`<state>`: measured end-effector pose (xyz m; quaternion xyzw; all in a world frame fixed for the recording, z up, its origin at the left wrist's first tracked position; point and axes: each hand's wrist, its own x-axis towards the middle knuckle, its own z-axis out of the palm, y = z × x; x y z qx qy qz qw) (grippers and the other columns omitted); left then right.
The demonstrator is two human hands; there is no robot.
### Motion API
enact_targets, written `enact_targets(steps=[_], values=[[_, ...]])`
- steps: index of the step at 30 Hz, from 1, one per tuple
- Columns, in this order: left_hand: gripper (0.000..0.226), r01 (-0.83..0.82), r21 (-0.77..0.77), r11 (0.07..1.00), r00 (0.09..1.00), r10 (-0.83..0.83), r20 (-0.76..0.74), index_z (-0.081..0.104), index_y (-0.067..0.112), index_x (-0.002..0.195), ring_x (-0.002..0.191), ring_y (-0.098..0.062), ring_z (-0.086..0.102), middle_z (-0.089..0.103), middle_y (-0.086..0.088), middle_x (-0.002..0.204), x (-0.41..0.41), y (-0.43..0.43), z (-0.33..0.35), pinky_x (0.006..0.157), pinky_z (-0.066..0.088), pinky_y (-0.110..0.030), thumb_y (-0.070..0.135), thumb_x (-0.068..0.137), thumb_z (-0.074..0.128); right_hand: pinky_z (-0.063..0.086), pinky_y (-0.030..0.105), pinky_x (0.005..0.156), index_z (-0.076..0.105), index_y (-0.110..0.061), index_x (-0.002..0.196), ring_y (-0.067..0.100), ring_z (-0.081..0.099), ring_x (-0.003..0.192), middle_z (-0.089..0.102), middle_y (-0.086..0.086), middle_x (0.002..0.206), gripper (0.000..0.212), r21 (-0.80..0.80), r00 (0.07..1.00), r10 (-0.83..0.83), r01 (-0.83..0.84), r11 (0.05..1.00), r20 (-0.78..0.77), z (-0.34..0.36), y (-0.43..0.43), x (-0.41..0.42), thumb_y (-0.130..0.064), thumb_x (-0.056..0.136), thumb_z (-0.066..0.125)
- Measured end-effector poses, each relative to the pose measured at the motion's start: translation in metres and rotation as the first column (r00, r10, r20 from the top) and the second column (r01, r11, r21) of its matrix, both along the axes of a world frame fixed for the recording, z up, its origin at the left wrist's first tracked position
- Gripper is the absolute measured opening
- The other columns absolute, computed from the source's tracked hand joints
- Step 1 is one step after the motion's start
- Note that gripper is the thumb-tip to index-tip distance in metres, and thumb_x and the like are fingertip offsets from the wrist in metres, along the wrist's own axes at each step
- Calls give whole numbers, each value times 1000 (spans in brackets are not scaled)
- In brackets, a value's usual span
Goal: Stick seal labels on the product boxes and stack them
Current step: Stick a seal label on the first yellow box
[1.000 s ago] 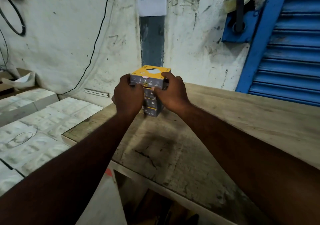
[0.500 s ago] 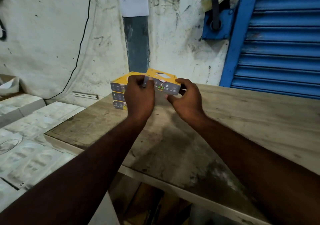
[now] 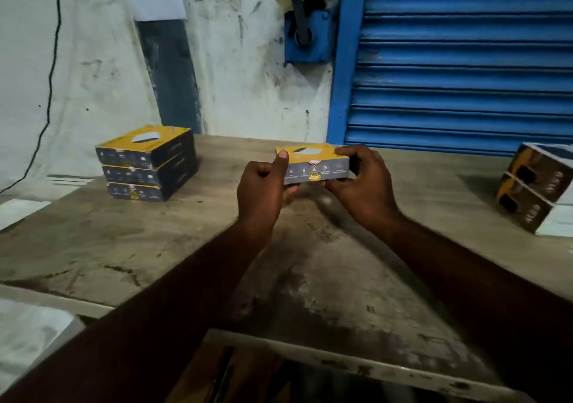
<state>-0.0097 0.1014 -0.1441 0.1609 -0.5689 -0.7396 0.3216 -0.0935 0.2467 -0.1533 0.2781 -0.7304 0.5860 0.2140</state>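
Note:
Both hands hold one yellow-and-grey product box (image 3: 316,170) just above the middle of the wooden table (image 3: 155,241). My left hand (image 3: 262,190) grips its left end with the thumb up against the front corner. My right hand (image 3: 362,185) grips its right end, fingers curled over the top. A small seal label (image 3: 313,162) shows at the box's front top edge. A stack of three matching boxes (image 3: 145,164) stands at the table's far left.
Two boxes with dark brown faces (image 3: 539,185) lie tilted at the table's right edge, on white ones. A blue roller shutter (image 3: 465,61) and a stained white wall stand behind. White packets (image 3: 28,328) lie lower left.
The box came off the stack and travelled right with both hands. The stack, now three high, lies far to the left as the view turned right.

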Motion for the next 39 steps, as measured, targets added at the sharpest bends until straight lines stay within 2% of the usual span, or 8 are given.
enact_targets(steps=[5,9,15,18,22,29,35,39], values=[[42,125,52,991,991,-127,41,57,1,103,94,-28,73,69,-23,110,-26,25,-1,65,58,-27,40,93,69,55,12,82,65,-18,111,11,63,109,51,8,120,48,35,997,37,-35,999,-74,1,49,-7,-6,71,90],[59,179,-21,984,979,-176,106,58,-2,114,75,-18,71,70,-12,95,-45,40,-3,68,58,-31,50,89,70,58,19,85,66,-13,114,14,61,111,49,7,117,46,59,991,23,-16,998,-130,-4,70,-21,-6,74,88],[16,364,124,923,920,-377,105,64,13,102,59,-8,67,67,-5,83,-63,44,4,53,56,-22,27,100,56,57,17,83,65,-10,113,17,59,111,51,8,119,46,64,983,27,-15,998,-184,-8,65,-33,0,72,84],[19,366,116,923,921,-377,100,62,10,110,62,-11,67,67,-9,88,-65,40,1,53,56,-24,25,99,57,59,24,86,62,-11,115,19,59,116,51,7,123,49,93,983,52,-36,995,-177,-16,61,-37,-5,72,84],[63,343,28,939,936,-344,69,46,10,139,74,-22,72,67,-20,115,-66,36,0,59,59,-35,31,83,68,56,28,91,61,-9,116,19,56,119,54,7,123,55,143,972,50,-17,990,-229,-19,58,-36,-16,70,90],[46,330,-42,943,938,-322,124,40,24,137,71,-16,72,67,-13,117,-65,35,-9,56,58,-32,18,97,63,44,29,103,70,-14,114,20,56,120,59,5,125,41,277,948,40,51,960,-315,-16,60,-28,-30,77,82],[50,327,-73,942,942,-319,104,37,23,139,67,-16,71,67,-15,118,-63,38,-7,55,58,-33,13,97,62,35,12,96,73,-15,115,18,55,111,65,2,114,35,357,929,40,101,929,-367,-16,62,-28,-26,82,77],[47,325,-44,945,942,-319,107,37,22,137,68,-15,72,68,-12,113,-60,41,-6,61,61,-35,15,98,61,40,21,95,73,-14,114,19,56,111,65,2,113,31,356,917,61,91,930,-393,-17,62,-24,-18,84,79]])
